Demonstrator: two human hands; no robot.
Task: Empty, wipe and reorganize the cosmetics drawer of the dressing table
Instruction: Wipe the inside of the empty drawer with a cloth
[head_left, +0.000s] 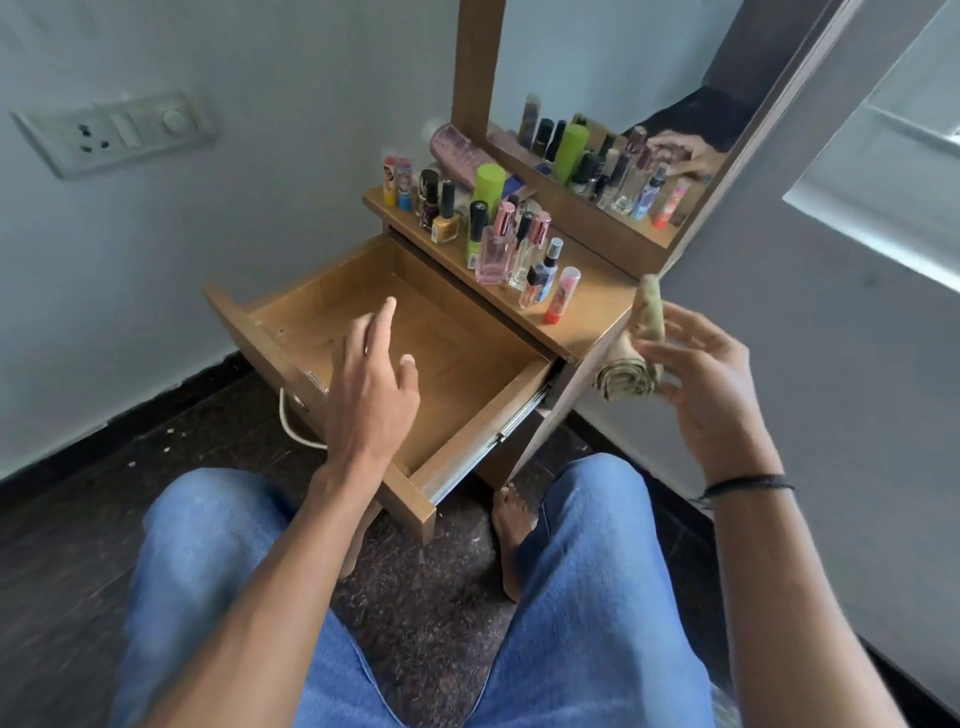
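Left hand (371, 387) over drawer (467, 364); right hand (711, 384) holding cloth (631, 364)

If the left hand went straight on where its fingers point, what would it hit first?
Most likely the drawer, either its bare floor or its far inner wall; depth is unclear. The left hand hovers open over it, with nothing between.

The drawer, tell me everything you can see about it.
The drawer is brown wood, pulled well out of the dressing table. Its inside looks bare, with low walls. A metal rail shows along one side. The left hand hangs open above it, fingers spread.
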